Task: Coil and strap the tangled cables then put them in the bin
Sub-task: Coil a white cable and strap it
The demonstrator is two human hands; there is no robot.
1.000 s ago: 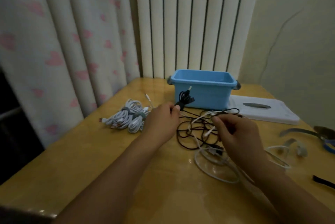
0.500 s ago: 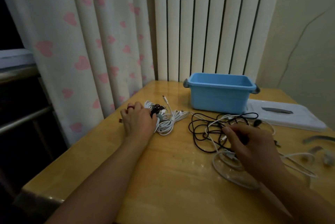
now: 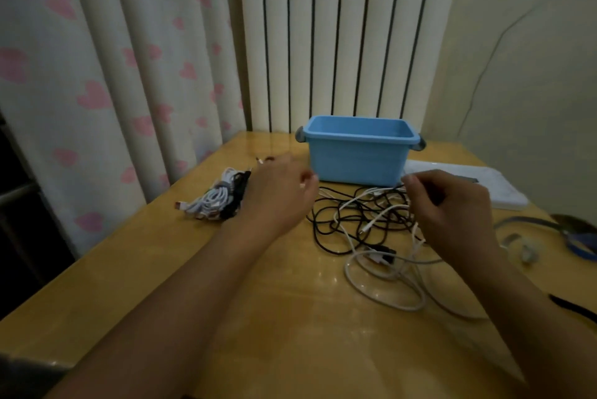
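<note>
Two hands over the tangle (image 3: 361, 221) in front of blue bin (image 3: 357, 153): right hand (image 3: 449, 205) pinching white cable, left hand (image 3: 277, 195) loose, empty. Tease one end out slowly, w/o yanking knots.

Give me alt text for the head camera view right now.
Two hands hover over a wooden table: the left hand beside a pile of strapped cables, the right hand above a tangle of black and white cables. A blue bin stands behind them.
</note>
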